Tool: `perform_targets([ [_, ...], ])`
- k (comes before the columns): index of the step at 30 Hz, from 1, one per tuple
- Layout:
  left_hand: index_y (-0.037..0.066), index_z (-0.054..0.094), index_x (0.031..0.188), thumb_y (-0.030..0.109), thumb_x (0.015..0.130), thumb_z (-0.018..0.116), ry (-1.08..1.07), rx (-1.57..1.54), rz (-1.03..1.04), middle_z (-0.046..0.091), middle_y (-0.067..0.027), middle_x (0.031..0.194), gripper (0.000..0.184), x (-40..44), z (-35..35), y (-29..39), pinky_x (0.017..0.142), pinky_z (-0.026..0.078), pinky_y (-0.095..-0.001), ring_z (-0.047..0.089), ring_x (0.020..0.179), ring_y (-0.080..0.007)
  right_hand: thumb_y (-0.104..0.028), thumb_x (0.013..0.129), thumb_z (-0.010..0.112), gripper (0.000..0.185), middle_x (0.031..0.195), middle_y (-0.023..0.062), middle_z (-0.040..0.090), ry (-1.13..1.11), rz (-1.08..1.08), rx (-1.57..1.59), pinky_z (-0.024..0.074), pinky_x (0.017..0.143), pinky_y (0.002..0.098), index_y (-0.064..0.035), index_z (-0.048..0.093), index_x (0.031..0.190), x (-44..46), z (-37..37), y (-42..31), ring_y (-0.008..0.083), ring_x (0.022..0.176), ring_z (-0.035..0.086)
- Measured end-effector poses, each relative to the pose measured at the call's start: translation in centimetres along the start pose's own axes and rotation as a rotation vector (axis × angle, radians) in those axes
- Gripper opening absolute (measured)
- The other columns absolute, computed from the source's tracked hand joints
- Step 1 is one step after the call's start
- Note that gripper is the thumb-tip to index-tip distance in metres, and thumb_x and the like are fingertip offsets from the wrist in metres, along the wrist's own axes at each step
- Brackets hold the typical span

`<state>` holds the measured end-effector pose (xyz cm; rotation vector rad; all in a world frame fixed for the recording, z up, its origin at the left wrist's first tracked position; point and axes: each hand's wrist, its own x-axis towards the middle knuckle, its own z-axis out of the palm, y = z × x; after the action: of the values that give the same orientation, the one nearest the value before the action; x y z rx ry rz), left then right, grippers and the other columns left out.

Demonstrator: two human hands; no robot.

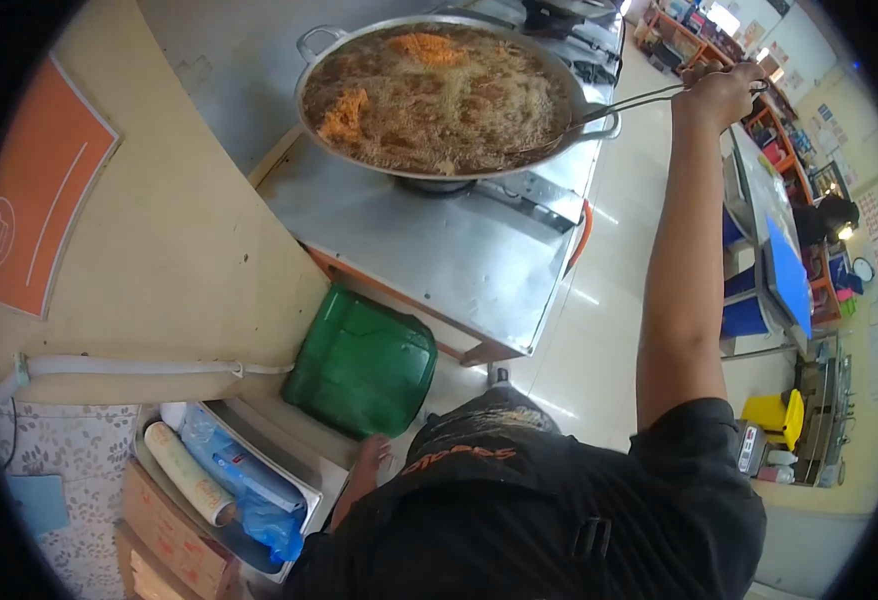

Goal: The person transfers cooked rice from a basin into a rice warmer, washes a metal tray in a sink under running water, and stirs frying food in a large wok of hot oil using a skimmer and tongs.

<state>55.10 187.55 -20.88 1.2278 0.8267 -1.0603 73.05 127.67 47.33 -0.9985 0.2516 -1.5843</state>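
My right hand (pixel 719 95) is wrapped round the handle end of a long-handled skimmer (pixel 631 103), arm stretched forward. The skimmer's head dips into bubbling brown oil at the right side of a wide two-handled frying pan (pixel 307 135). Orange-brown clumps of frying food (pixel 344 116) float at the left of the oil, and another clump (pixel 426 49) lies at the far side. Low beside my body hangs my left hand (pixel 367 462), with its fingers loosely apart and nothing visible in them. It is nearest to a green plastic bin (pixel 364 355).
The pan sits over a burner on a metal table (pixel 399 245). A yellowish wall panel (pixel 189 260) stands at left. Below it, a metal container (pixel 309 500) holds a roll and blue plastic. A blue board (pixel 787 270) and a person (pixel 827 220) are at right.
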Motion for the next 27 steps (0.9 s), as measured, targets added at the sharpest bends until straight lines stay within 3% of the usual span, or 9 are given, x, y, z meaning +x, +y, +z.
perform_targets([
  [1,0.014,0.053,0.107,0.025,0.084,0.058,0.093,-0.021,-0.004,0.059,-0.0045,0.095,0.026,-1.4,1.2,1.0,0.063,0.045,-0.0360,0.057,0.072,-0.0205,-0.043,0.094,0.041,0.039,0.056,0.0030,0.049,0.034,0.019,-0.003,0.0329,0.036,0.0272,-0.0077,0.044,0.078,-0.6,-0.1,0.3,0.0135,0.042,0.046],
  [3,0.012,0.053,0.105,0.025,0.085,0.057,0.066,0.015,0.057,0.059,-0.0043,0.093,0.024,-1.8,0.4,1.9,0.059,0.045,-0.0327,0.054,0.065,-0.0172,-0.043,0.095,0.042,0.039,0.054,0.0030,0.047,0.014,-0.004,-0.036,0.0314,0.035,0.0266,-0.0082,0.043,0.077,-2.8,-0.1,0.9,0.0127,0.042,0.045],
  [6,0.010,0.052,0.100,0.025,0.085,0.056,0.030,-0.028,0.074,0.058,-0.0038,0.090,0.021,-2.1,-1.3,3.1,0.054,0.043,-0.0286,0.051,0.058,-0.0134,-0.044,0.095,0.039,0.040,0.053,0.0027,0.045,0.177,0.062,0.023,0.0311,0.035,0.0268,-0.0090,0.041,0.076,-0.8,-1.7,0.3,0.0126,0.042,0.043],
  [10,0.008,0.052,0.095,0.024,0.085,0.055,0.140,-0.120,0.098,0.056,-0.0029,0.087,0.019,-3.1,-0.3,3.8,0.051,0.042,-0.0258,0.049,0.055,-0.0117,-0.051,0.095,0.032,0.049,0.052,0.0004,0.041,0.063,0.122,-0.006,0.0297,0.036,0.0271,-0.0113,0.038,0.069,-2.6,-2.5,1.8,0.0125,0.040,0.038],
  [14,0.008,0.051,0.100,0.026,0.085,0.056,0.127,-0.098,0.074,0.058,-0.0036,0.092,0.024,-3.9,1.1,3.7,0.055,0.044,-0.0284,0.051,0.060,-0.0134,-0.052,0.095,0.033,0.050,0.050,-0.0006,0.035,0.256,0.164,0.106,0.0257,0.036,0.0266,-0.0106,0.032,0.068,-2.7,-3.2,2.4,0.0122,0.039,0.033],
  [19,0.009,0.050,0.110,0.029,0.084,0.060,0.055,0.073,0.037,0.061,-0.0041,0.100,0.034,-4.4,1.3,3.7,0.068,0.048,-0.0345,0.056,0.079,-0.0197,-0.049,0.093,0.039,0.046,0.050,-0.0010,0.028,0.295,0.230,0.159,0.0229,0.038,0.0279,-0.0103,0.029,0.071,-3.6,-3.8,3.3,0.0127,0.039,0.028],
  [23,0.009,0.052,0.109,0.029,0.083,0.061,0.075,0.023,0.065,0.062,-0.0048,0.099,0.034,-2.5,0.8,3.7,0.071,0.048,-0.0368,0.056,0.085,-0.0219,-0.045,0.096,0.033,0.034,0.051,-0.0015,0.025,0.220,0.241,0.227,0.0201,0.039,0.0275,-0.0140,0.043,0.086,-2.1,-6.4,5.5,0.0120,0.041,0.022],
  [26,0.009,0.053,0.109,0.029,0.083,0.061,0.073,0.047,0.110,0.061,-0.0062,0.099,0.033,-0.9,0.0,4.5,0.072,0.048,-0.0378,0.056,0.085,-0.0222,-0.046,0.097,0.032,0.034,0.051,-0.0022,0.024,0.288,0.289,0.199,0.0182,0.039,0.0270,-0.0163,0.045,0.087,-3.3,-5.4,6.1,0.0114,0.041,0.019],
  [27,0.009,0.053,0.109,0.029,0.083,0.061,0.083,0.061,0.126,0.061,-0.0065,0.099,0.034,-1.3,0.0,5.0,0.072,0.048,-0.0381,0.056,0.085,-0.0223,-0.049,0.097,0.031,0.040,0.050,-0.0025,0.024,0.234,0.272,0.172,0.0170,0.039,0.0273,-0.0137,0.037,0.078,-4.1,-4.6,5.4,0.0115,0.041,0.018],
])
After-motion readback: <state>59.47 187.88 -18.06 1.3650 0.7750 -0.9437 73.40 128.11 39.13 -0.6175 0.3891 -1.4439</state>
